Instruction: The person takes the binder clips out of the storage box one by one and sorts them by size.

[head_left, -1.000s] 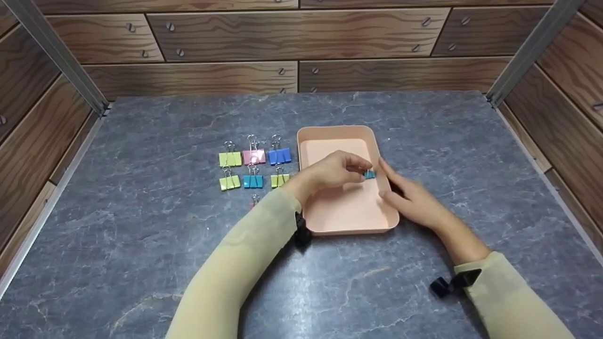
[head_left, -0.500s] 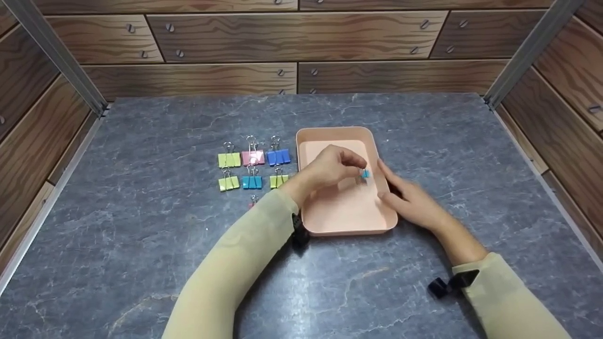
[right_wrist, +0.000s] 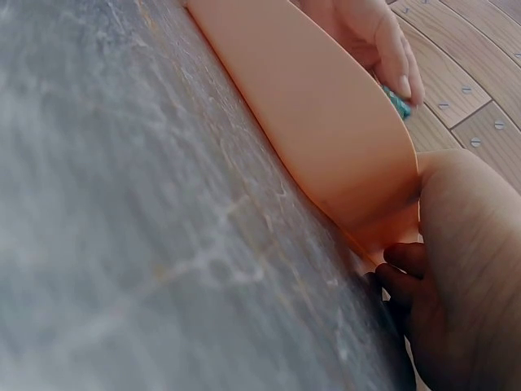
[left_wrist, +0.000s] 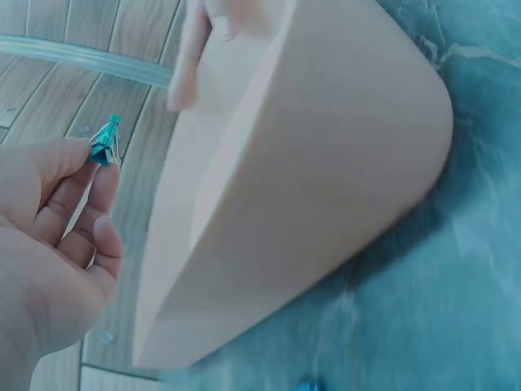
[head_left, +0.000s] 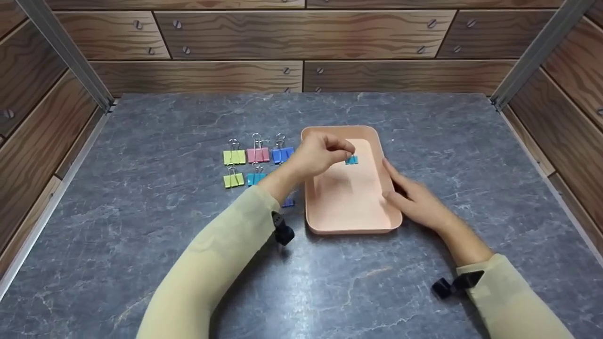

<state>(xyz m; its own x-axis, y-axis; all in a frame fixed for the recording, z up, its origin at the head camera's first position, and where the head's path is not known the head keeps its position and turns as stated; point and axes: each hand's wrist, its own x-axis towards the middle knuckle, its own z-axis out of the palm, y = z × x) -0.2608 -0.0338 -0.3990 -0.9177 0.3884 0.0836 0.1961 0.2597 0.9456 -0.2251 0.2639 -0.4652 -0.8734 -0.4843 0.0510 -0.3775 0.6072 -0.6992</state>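
Observation:
My left hand [head_left: 320, 153] pinches a small teal binder clip [head_left: 352, 160] between thumb and fingertips, over the pale pink tray [head_left: 353, 212]. In the left wrist view the clip [left_wrist: 104, 142] hangs side-on at the fingertips, its wire handles showing, above the tray's rim. My right hand [head_left: 414, 200] holds the tray's right side, thumb at the rim. Lower fingers [right_wrist: 399, 273] of that hand curl in at the tray's bottom edge in the right wrist view.
Left of the tray, binder clips lie in rows on the dark marbled table: lime [head_left: 234, 157], pink [head_left: 258, 155], blue [head_left: 282, 155], a second lime [head_left: 233, 180] and teal [head_left: 256, 179]. A small blue clip [head_left: 288, 202] shows beside my left forearm, which hides part of the group.
My left hand has moved left and toward the back with the teal binder clip, away from the tray's right wall. The right hand stays at the tray's side.

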